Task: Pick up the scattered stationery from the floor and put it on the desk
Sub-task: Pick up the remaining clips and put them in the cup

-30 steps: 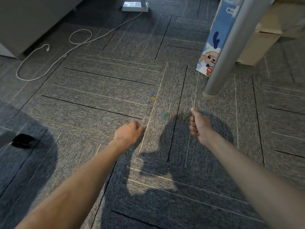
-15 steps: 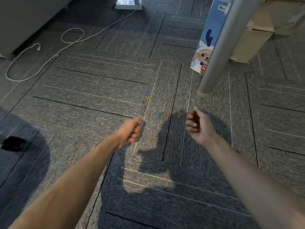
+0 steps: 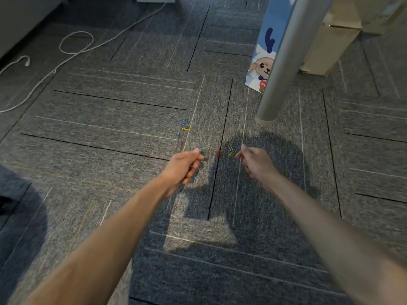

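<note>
While paperclips (image 3: 186, 129) dot the grey carpet (image 3: 110, 102) by the table leg (image 3: 279, 62), my left hand (image 3: 184, 167) curls at the green paperclip (image 3: 203, 152), grip unclear; my right hand (image 3: 256, 165) hangs loosely open.

Between the left hand (image 3: 185, 166) and the right hand (image 3: 255, 164) the carpet (image 3: 132, 119) is open, with only flat paper clips (image 3: 218, 154) on it. Ahead of the left fingertips the floor is equally passable. Ahead-right of the right hand, a grey desk leg (image 3: 277, 73) stands near, with a printed box (image 3: 264, 51) behind it.
</note>
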Action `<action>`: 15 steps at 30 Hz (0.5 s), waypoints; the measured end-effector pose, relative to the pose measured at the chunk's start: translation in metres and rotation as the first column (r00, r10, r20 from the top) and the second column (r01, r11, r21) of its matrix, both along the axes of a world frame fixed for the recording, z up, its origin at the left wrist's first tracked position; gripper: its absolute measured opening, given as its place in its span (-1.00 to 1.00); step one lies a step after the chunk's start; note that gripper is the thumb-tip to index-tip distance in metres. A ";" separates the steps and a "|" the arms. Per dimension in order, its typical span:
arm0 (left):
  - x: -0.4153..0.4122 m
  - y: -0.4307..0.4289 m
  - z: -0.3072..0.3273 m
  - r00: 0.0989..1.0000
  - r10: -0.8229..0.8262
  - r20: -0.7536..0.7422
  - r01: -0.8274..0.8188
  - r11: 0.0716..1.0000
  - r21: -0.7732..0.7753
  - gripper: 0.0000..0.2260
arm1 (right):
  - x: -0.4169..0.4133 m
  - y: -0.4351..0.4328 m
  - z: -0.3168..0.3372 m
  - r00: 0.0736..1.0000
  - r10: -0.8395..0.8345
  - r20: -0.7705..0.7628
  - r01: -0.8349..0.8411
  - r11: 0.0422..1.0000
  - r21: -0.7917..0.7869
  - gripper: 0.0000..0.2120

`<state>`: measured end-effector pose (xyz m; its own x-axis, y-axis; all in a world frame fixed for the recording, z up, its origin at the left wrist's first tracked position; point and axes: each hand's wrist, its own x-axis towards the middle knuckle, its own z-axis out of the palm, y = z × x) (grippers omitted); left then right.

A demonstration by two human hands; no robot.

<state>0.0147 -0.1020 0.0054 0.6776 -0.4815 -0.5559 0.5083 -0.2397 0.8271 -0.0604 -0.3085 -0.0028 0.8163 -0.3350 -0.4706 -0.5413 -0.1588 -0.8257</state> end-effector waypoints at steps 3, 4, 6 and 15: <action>0.010 -0.004 -0.005 0.998 0.053 -0.013 -0.053 0.999 -0.007 -0.78 | 0.012 -0.006 -0.003 0.988 0.152 0.013 -0.140 0.939 -0.315 -0.74; 0.014 -0.005 -0.008 0.999 0.046 0.015 -0.046 0.999 0.026 -0.77 | 0.016 -0.009 -0.004 0.974 0.225 -0.008 -0.208 0.883 -0.421 -0.78; 0.021 -0.007 -0.011 0.996 -0.005 0.090 -0.006 0.992 0.125 -0.77 | 0.023 -0.014 -0.004 0.930 0.358 -0.084 -0.339 0.746 -0.573 -0.81; 0.025 -0.018 -0.015 0.965 -0.050 0.256 -0.020 0.964 0.264 -0.76 | 0.032 -0.023 -0.002 0.954 -0.288 0.079 0.104 0.568 0.817 -0.73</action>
<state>0.0397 -0.1203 -0.0100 0.8081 -0.3543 -0.4705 0.2803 -0.4713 0.8362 -0.0284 -0.3316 -0.0052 0.8761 -0.0627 -0.4781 -0.3014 0.7026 -0.6445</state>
